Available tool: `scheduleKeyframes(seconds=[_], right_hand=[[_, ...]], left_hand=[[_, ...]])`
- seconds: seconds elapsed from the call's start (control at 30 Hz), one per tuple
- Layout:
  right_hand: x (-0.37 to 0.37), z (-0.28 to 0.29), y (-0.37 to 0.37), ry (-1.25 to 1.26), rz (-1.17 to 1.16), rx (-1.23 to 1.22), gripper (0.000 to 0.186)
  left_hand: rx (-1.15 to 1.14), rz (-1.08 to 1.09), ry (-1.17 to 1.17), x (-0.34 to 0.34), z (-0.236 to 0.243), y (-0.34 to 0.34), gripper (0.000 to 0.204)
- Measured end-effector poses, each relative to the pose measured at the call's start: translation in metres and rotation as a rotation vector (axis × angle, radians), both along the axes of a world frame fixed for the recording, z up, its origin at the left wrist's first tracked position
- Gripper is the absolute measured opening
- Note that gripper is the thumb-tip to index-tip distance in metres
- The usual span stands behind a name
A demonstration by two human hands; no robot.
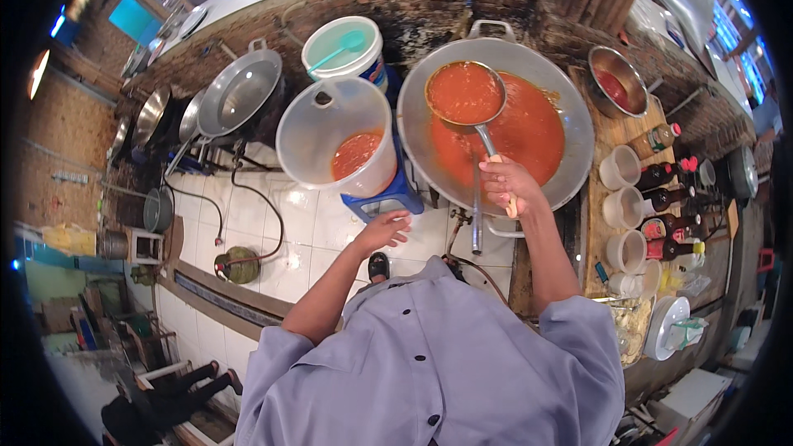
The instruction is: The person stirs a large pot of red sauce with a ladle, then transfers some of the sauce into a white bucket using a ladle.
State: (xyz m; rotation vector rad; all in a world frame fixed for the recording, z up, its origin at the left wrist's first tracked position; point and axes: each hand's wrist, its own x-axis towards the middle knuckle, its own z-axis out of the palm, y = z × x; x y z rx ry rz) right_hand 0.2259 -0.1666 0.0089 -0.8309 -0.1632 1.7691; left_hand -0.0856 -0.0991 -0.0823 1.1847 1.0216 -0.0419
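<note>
A large aluminium wok (423, 144) holds orange-red sauce (529, 149). My right hand (508, 186) grips the wooden handle of a big ladle (488, 142), whose bowl, full of sauce, is over the wok's upper left. A second long metal handle (477, 227) crosses the wok's near rim. Left of the wok, a translucent plastic bucket (306, 132) with some red sauce at its bottom stands on a blue stool (396, 202). My left hand (388, 231) is open below the bucket, fingers apart and holding nothing.
Behind the bucket is a white pail (339, 37) with a turquoise scoop. Pans (235, 95) and a green gas cylinder (248, 271) are at left. A wooden board (603, 206) at right bears bottles, tubs and a metal bowl (615, 70). A person's legs (186, 384) show lower left.
</note>
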Motion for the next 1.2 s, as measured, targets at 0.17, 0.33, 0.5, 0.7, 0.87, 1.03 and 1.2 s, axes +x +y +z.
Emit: scheduleKeyframes(seconds=[0.17, 0.33, 0.5, 0.7, 0.87, 1.03, 1.2], right_hand=[[-0.063, 0.024, 0.039, 0.080, 0.094, 0.037, 0.012], [-0.136, 0.026, 0.089, 0.024, 0.189, 0.024, 0.011], [-0.181, 0.002, 0.130, -0.057, 0.275, -0.095, 0.015], [-0.217, -0.039, 0.177, -0.285, 0.398, -0.326, 0.015], [-0.227, -0.077, 0.204, -0.684, 0.502, -0.428, 0.014], [-0.230, -0.065, 0.207, -1.328, 0.678, -0.321, 0.012], [-0.236, -0.031, 0.191, -2.045, 0.746, -0.169, 0.027]], left_hand=[[0.094, 0.281, 0.234, -0.167, -0.098, -0.019, 0.047], [-0.308, 0.816, 0.458, -0.361, -0.179, -0.116, 0.027], [-0.103, 0.562, 0.455, -0.436, -0.144, -0.179, 0.031], [-0.183, 0.800, 0.291, -0.462, -0.165, -0.183, 0.031], [-0.574, 1.085, 0.226, -0.485, -0.228, -0.149, 0.034], [-0.564, 1.057, 0.234, -0.489, -0.219, -0.109, 0.036], [-0.576, 0.973, 0.292, -0.500, -0.217, -0.082, 0.041]])
